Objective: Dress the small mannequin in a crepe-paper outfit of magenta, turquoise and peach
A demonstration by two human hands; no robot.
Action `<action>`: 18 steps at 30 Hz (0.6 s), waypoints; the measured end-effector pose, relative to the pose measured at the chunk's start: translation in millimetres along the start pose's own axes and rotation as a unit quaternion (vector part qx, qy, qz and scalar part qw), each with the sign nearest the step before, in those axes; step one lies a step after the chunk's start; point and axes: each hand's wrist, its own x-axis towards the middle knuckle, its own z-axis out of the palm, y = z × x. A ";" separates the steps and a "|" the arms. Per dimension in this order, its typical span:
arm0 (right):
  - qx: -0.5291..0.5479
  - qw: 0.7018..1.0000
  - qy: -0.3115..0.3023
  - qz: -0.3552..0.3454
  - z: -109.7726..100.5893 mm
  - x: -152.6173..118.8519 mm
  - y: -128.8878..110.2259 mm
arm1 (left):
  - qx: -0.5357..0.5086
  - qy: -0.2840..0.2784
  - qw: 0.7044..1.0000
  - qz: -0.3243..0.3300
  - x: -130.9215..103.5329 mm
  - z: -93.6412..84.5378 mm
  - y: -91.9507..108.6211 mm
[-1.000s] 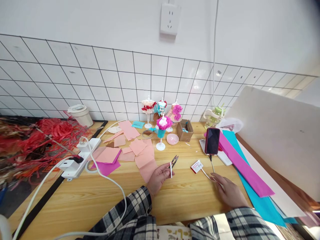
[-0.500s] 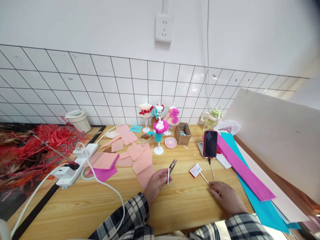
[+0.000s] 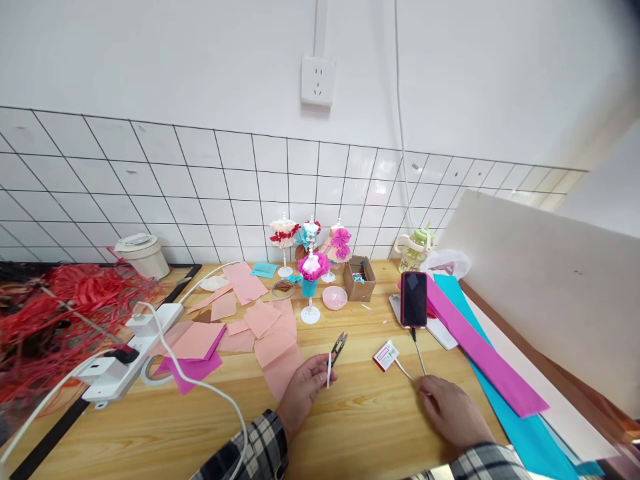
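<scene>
Near the middle of the wooden table, my left hand (image 3: 303, 393) holds small thread snips (image 3: 339, 348), blades pointing up and away, and a short white strip (image 3: 329, 371) between its fingers. My right hand (image 3: 453, 408) is closed at the right, with its fingertips at the lower end of a white stick (image 3: 404, 369). A small red and white packet (image 3: 385, 356) is at the stick's upper end. Beyond my left hand stands a small white dress form (image 3: 311, 287) with magenta and turquoise paper on it.
Three more dress forms, a cardboard box (image 3: 359, 288) and a pink dish (image 3: 335, 298) stand behind. Pink paper pieces (image 3: 277, 357) and a power strip (image 3: 133, 357) lie left. A phone (image 3: 414, 300), paper rolls (image 3: 487, 347) and a jug (image 3: 416, 249) are right.
The camera view has tilted up and shifted slightly right, so the objects appear lower and further left. Both hands keep their hold; the stick and packet stay much the same.
</scene>
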 end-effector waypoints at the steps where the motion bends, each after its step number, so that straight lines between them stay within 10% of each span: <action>1: -0.003 1.000 0.000 -0.004 -0.9 -0.9 -0.4 | 0.000 0.001 1.000 0.000 0.5 -0.2 -0.3; 18: 0.008 0.997 -0.034 0.074 11.1 -9.7 -5.1 | 0.050 -0.001 0.999 0.001 1.2 -1.1 -1.8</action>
